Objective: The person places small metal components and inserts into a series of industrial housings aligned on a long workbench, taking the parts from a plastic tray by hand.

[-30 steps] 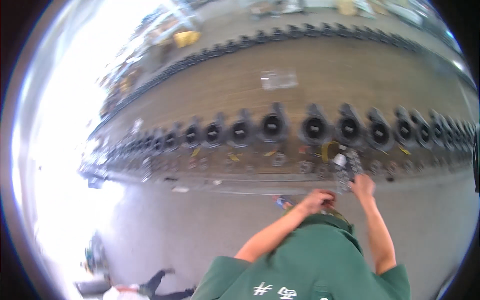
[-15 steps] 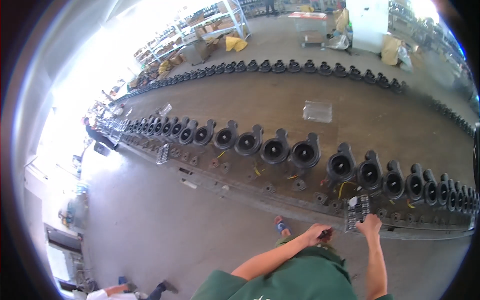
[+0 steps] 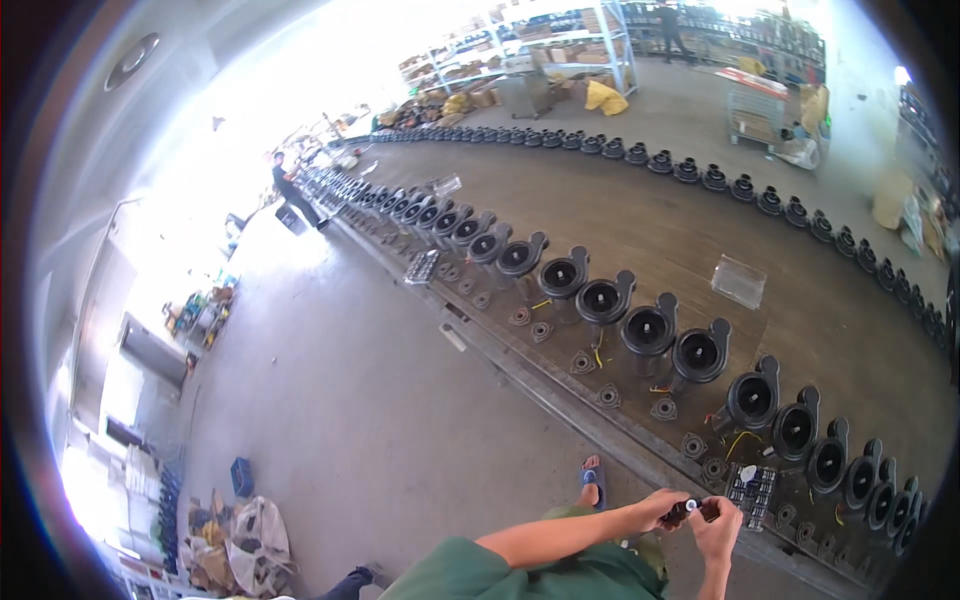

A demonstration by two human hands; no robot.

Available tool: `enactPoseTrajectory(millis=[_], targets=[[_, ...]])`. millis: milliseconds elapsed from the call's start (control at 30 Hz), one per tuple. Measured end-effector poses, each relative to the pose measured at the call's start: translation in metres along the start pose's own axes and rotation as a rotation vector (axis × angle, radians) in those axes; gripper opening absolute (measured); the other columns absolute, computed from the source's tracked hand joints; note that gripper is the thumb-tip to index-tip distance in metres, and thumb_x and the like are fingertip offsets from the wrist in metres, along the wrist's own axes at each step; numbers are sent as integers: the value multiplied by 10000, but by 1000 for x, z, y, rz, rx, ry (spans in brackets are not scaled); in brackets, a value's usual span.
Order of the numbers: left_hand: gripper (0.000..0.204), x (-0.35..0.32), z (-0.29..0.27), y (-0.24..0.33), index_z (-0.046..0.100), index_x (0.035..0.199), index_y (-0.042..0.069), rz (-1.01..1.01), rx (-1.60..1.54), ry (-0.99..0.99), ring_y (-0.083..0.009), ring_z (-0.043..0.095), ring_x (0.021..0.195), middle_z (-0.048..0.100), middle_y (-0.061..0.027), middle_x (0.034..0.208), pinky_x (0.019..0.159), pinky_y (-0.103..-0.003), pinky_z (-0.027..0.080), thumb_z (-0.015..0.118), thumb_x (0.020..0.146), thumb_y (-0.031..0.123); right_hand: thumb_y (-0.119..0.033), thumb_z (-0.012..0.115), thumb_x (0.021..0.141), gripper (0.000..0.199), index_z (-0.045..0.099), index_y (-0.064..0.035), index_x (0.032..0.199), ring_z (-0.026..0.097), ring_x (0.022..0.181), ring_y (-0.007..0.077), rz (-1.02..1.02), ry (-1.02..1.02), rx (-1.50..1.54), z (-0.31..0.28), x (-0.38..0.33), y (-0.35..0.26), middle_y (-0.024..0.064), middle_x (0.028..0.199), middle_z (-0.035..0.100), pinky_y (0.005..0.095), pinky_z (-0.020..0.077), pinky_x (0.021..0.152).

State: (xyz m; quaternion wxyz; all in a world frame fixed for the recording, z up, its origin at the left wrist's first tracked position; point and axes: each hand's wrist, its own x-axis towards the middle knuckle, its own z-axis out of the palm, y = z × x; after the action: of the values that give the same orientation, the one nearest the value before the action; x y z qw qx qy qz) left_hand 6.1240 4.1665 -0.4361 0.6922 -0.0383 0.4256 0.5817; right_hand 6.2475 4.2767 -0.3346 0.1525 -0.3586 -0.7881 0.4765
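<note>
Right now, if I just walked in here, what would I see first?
You'd first see the long row of black round housings curving across the brown platform, with a second row along its far edge. Close by at the bottom, the left hand and right hand pinch a small dark part between their fingers. Far away stand shelves and a bright doorway.

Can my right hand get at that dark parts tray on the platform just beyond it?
Probably yes. The right hand sits close beside the dark parts tray with nothing between them, but both it and the left hand are pinching a small dark part.
</note>
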Motion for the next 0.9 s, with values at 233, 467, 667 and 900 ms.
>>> enactPoseTrajectory(millis=[233,467,667,900], targets=[[539,-42,1,3,598,767,83,112,-141,230,-182,525,500,571,-54,634,457,-319,392,462,1052,520,-190,792,669,243,698,-5,795,699,664,277,-269,-154,-136,43,7,-8,134,732,709,375,557,669],[571,-69,-49,31,585,740,99,170,79,73,-136,452,442,516,-9,580,385,-286,285,448,1057,553,-169,787,673,249,690,28,790,676,634,224,-181,-117,-165,76,8,-63,131,696,691,337,539,638],[573,-99,-109,60,596,738,98,139,119,40,-143,448,425,508,-18,567,381,-300,289,455,1054,554,-166,767,658,221,664,7,747,654,596,231,-219,-8,-216,152,-6,-97,116,655,660,340,522,611],[569,-144,-172,83,627,752,81,135,23,100,-141,461,432,526,-22,577,394,-292,314,497,1042,552,-169,766,642,228,634,-40,775,643,673,304,-390,24,-425,231,-6,-130,110,739,644,413,511,649]])
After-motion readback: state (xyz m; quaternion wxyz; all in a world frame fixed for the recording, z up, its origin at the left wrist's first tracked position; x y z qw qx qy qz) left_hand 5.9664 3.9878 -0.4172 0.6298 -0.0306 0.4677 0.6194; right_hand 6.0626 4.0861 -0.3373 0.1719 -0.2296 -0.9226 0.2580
